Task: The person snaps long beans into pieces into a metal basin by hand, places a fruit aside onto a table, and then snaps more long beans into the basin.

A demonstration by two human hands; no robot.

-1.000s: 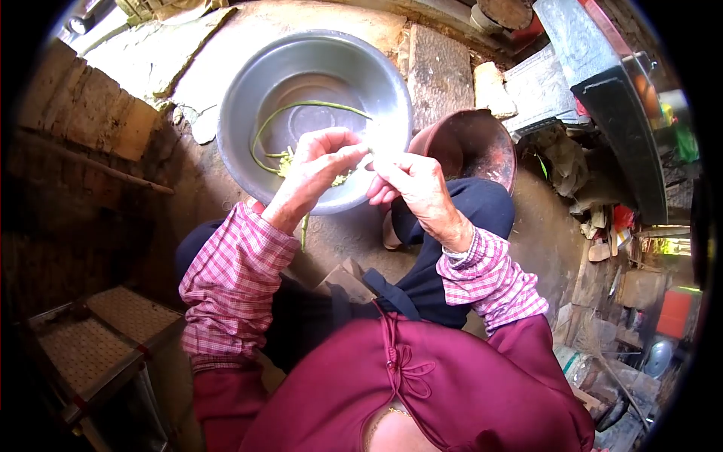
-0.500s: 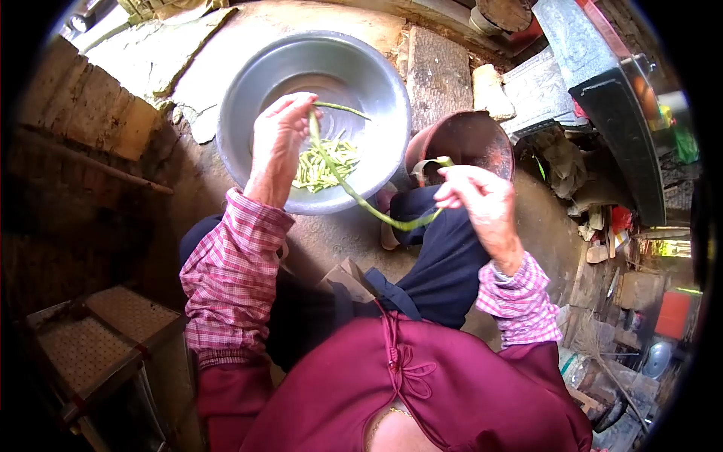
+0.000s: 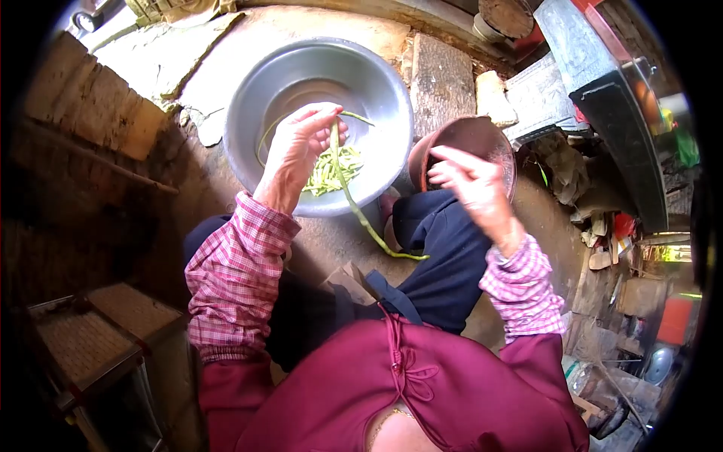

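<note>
Two hands: raised ahead of the lap, with 12 o'clock taken as straight ahead; left hand (image 3: pixel 290 154) over the basin (image 3: pixel 245 113), right hand (image 3: pixel 482 192) near the bucket (image 3: pixel 482 134).
Left grip: closed in a pinch, thumb and fingertips on the upper part of the long green bean (image 3: pixel 361 217).
Right grip: loosely open, forefinger extended towards 10 o'clock, other fingers partly curled; no bean visible between them, though too blurred to rule out a small scrap.
Long green bean: hangs from the left grip over the basin's near rim, trailing towards 5 o'clock, with a free lower end in front of the dark trousers (image 3: pixel 448 237); contact with the cloth, cannot tell.
Second green length (image 3: pixel 358 117): shows beside the left fingertips, over the basin; held or merely passing behind, cannot tell.
Short green pieces (image 3: pixel 337 173): heaped inside the basin, between 5 and 6 o'clock from the middle.
Bucket: stands at 1 o'clock, just beside the basin.
Bean step: seemingly between two handlings, with one part steadied and the other hand free.
Bean handling: any next move on the length probably calls for a steady left pinch, right fingertips closing lightly on the bean, and little pull.
</note>
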